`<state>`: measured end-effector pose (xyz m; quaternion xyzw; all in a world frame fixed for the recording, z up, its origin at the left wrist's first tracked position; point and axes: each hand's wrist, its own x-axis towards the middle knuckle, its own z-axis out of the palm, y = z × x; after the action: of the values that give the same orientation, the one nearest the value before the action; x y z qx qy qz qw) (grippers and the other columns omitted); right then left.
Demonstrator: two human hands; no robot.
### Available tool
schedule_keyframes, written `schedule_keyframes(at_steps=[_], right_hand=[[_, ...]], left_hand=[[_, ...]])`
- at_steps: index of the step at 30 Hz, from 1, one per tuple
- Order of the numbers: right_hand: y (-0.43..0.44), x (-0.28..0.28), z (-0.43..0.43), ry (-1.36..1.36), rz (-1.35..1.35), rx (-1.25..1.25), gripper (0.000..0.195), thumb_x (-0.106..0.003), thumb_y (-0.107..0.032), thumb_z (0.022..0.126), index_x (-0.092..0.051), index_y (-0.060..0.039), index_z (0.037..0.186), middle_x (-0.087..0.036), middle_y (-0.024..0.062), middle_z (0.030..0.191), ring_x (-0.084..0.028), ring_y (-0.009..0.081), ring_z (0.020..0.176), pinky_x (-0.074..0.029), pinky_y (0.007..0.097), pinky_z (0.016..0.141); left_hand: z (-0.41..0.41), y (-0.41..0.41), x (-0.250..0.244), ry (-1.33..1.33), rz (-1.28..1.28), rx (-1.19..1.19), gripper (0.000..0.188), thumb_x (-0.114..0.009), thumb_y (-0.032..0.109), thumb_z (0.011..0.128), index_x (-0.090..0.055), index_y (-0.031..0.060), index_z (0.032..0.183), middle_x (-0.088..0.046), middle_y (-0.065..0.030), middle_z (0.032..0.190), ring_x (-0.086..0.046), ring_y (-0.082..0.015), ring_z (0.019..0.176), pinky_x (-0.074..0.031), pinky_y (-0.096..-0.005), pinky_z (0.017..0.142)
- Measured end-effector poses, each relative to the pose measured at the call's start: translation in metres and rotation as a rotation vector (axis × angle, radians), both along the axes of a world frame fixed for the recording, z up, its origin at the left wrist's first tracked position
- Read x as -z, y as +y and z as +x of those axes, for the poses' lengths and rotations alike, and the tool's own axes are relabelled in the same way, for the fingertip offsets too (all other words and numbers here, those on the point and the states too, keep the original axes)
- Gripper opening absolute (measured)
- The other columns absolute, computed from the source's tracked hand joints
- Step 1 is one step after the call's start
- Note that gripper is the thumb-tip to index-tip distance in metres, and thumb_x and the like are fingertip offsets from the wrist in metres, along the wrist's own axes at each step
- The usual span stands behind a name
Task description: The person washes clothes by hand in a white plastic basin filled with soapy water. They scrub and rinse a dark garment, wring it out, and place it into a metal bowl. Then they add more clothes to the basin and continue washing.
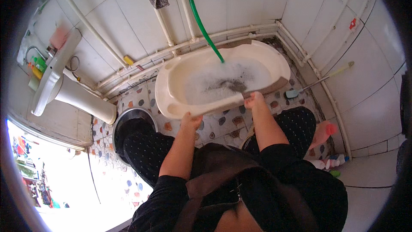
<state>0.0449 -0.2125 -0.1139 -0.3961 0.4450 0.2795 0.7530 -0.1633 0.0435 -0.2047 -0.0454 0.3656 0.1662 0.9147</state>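
Observation:
A cream plastic baby bathtub [167, 80] stands on the patterned floor in front of me, holding foamy water with a dark, soaked clump [236, 85] in it. My left hand [192, 120] grips the tub's near rim towards its left end, fingers hidden beneath the edge. Further right along the same rim, my right hand [253, 100] is closed on the edge. A green hose [202, 29] hangs down from above, its lower end at the foam.
A metal basin [155, 120] with dark contents is by my left leg. The pedestal sink [87, 98] stands left. White pipes [225, 37] run along the wall behind the tub. A long-handled brush [292, 94] leans at right; bottles [331, 161] lie low right.

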Motion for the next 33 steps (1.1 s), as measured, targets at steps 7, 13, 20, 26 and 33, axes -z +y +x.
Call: schedule_keyframes(at_steps=[7, 13, 20, 26, 33], right_hand=[[0.004, -0.054, 0.004, -0.305, 0.139, 0.081, 0.021, -0.050, -0.018, 0.083, -0.045, -0.0048, 0.100, -0.048, 0.0085, 0.095, -0.049, 0.0183, 0.084, -0.044, 0.0287, 0.070], [0.025, -0.055, 0.029, -0.514, -0.075, -0.153, 0.016, -0.052, -0.014, 0.083, -0.055, -0.0038, 0.095, -0.057, 0.0105, 0.087, -0.055, 0.0179, 0.078, -0.046, 0.0273, 0.066], [0.016, -0.076, 0.083, -0.958, -1.212, -0.713, 0.017, -0.053, -0.012, 0.081, -0.060, 0.0025, 0.087, -0.061, 0.0168, 0.087, -0.060, 0.0262, 0.078, -0.048, 0.0390, 0.065], [0.038, -0.139, 0.038, -1.437, -1.776, -0.979, 0.032, -0.048, -0.013, 0.083, -0.051, 0.0007, 0.111, -0.050, 0.0208, 0.114, -0.046, 0.0326, 0.108, -0.035, 0.0459, 0.093], [0.020, -0.142, 0.065, -1.258, -1.556, -1.841, 0.042, -0.041, -0.022, 0.088, -0.039, -0.0076, 0.127, -0.046, 0.0159, 0.125, -0.045, 0.0347, 0.113, -0.034, 0.0423, 0.097]], left_hand=[[0.011, -0.011, -0.133, 0.061, 0.094, 0.038, 0.039, -0.029, 0.025, 0.095, -0.035, 0.0023, 0.126, -0.036, -0.0173, 0.132, -0.039, -0.0338, 0.119, -0.035, -0.0515, 0.097], [0.032, 0.034, -0.148, 0.113, 0.392, 0.251, 0.034, -0.042, 0.031, 0.092, -0.048, 0.0022, 0.109, -0.052, -0.0152, 0.108, -0.051, -0.0278, 0.099, -0.044, -0.0425, 0.086], [0.056, 0.058, -0.152, 0.274, 0.634, 0.357, 0.022, -0.052, 0.029, 0.086, -0.053, 0.0072, 0.089, -0.057, -0.0068, 0.074, -0.056, -0.0199, 0.070, -0.048, -0.0299, 0.066], [0.038, 0.145, -0.105, 0.144, 0.616, 0.394, 0.034, -0.043, 0.037, 0.089, -0.053, 0.0050, 0.091, -0.060, -0.0120, 0.074, -0.057, -0.0266, 0.059, -0.050, -0.0386, 0.053], [0.029, 0.059, -0.238, 0.732, 0.742, 0.994, 0.045, -0.059, 0.041, 0.080, -0.053, 0.0007, 0.097, -0.060, -0.0125, 0.088, -0.061, -0.0243, 0.078, -0.051, -0.0403, 0.068]])
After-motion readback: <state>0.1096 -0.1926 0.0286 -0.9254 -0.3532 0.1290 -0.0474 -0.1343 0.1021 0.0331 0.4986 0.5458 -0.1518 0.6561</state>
